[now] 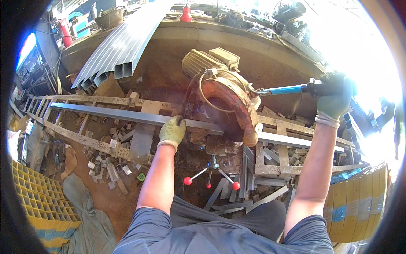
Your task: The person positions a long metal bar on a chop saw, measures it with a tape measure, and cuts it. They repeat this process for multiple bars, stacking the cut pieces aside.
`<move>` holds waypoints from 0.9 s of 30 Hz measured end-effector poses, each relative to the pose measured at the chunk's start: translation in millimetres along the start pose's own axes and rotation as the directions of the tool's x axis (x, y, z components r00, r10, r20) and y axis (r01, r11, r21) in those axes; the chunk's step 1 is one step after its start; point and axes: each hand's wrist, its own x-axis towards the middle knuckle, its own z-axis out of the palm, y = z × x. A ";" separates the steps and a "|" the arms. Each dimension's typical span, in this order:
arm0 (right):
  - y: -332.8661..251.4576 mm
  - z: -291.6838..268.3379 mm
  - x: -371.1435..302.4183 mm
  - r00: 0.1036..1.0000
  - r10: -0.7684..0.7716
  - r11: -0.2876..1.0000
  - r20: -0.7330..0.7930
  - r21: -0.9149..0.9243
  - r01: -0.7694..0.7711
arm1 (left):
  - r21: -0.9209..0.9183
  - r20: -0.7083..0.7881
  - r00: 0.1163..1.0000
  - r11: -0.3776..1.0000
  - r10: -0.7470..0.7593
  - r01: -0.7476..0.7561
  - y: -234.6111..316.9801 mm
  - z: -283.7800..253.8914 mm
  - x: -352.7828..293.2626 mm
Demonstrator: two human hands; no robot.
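Observation:
A long square metal tube [114, 113] lies across a cut-off saw [230, 95] with a motor on top and a rounded blade guard. My left hand [173, 130], in a green work glove, is closed on the tube just left of the guard. Up at the right, my gloved right hand [334, 95] is wrapped round the black grip of the saw's blue lever handle [283, 90]. Under the guard, the blade and the tube's passage through it are hidden. A vise handle [213, 163] with red ball knobs sits at the saw's front.
A rusty metal frame [93, 142] supports the tube on both sides. Short tube offcuts [112, 171] litter the ground. Bundled steel tubes [122, 42] stick out at the upper left. Yellow tube stacks [42, 203] stand at lower left and lower right. A grey cloth [86, 216] lies nearby.

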 end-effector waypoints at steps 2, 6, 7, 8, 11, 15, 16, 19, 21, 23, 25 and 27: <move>1.0 2.7 -1.7 1.000 -0.015 1.000 0.000 0.000 0.015 | 0.000 0.012 1.000 1.000 -0.010 0.010 1.2 -0.6 -0.3; -1.9 5.0 -4.9 1.000 -0.014 1.000 -0.019 -0.027 0.014 | 0.029 0.074 0.996 0.998 -0.052 0.050 10.1 -6.3 -1.9; -2.2 5.8 -4.9 1.000 -0.007 1.000 -0.012 -0.013 0.007 | 0.032 0.072 0.996 0.998 -0.050 0.047 8.9 -6.9 -1.2; -2.6 6.6 -5.2 1.000 0.001 1.000 -0.005 -0.001 -0.001 | 0.035 0.070 0.996 0.998 -0.047 0.045 7.7 -7.2 -0.5; -2.7 6.0 -9.1 1.000 -0.017 0.998 -0.022 -0.053 0.015 | 0.033 0.068 0.996 0.998 -0.058 0.056 7.1 -5.4 0.4; -1.4 0.6 -11.4 0.996 -0.034 0.996 -0.083 -0.088 0.026 | 0.038 0.058 0.998 0.999 -0.034 0.032 7.0 -4.8 -0.4; -1.0 3.4 -11.9 0.997 -0.032 0.998 -0.075 -0.065 0.027 | 0.033 0.052 0.998 0.999 -0.031 0.029 4.0 -4.9 -0.2; 3.7 -5.7 -9.3 0.998 -0.050 0.985 -0.043 -0.164 0.043 | 0.019 0.017 1.000 1.000 -0.007 0.007 3.2 -6.2 1.7; 4.8 -21.0 -3.1 0.997 -0.072 0.958 -0.022 -0.280 0.063 | -0.039 -0.003 1.000 0.999 0.018 -0.018 5.3 -3.7 1.0; 6.3 -27.8 -5.4 0.998 -0.061 0.953 -0.029 -0.299 0.049 | -0.016 0.041 0.999 1.000 -0.026 0.026 11.7 -6.7 -0.3; 10.2 -27.7 -3.3 0.998 -0.039 0.962 -0.047 -0.273 0.024 | -0.005 -0.025 0.999 1.000 -0.020 0.020 -0.7 -2.9 -1.2; 0.1 -35.8 -5.7 0.997 -0.026 0.964 -0.073 -0.267 0.006 | 0.016 0.070 0.996 0.998 -0.054 0.053 14.5 -4.7 0.5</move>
